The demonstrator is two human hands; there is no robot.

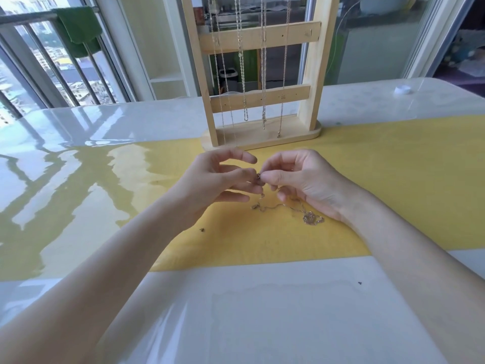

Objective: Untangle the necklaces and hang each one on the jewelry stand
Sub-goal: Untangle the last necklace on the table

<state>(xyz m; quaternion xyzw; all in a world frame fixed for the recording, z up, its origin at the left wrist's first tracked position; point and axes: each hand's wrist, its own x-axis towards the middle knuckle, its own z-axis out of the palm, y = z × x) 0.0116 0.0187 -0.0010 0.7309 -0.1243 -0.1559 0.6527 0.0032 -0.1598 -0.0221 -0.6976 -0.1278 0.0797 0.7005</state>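
A thin gold necklace tangle (309,218) lies on the yellow mat (380,179) under my right wrist, its chain running up to my fingertips. My left hand (217,179) and my right hand (299,177) meet above the mat, both pinching the same small knot of chain between thumb and forefinger. Behind them stands the wooden jewelry stand (259,98), upright, with several chains (263,74) hanging down between its two cross slats.
A glossy white table (236,311) carries the mat and reflects the window. A small white cap (402,89) sits at the far right. A small dark speck (202,229) lies by my left forearm. A balcony railing is at the left.
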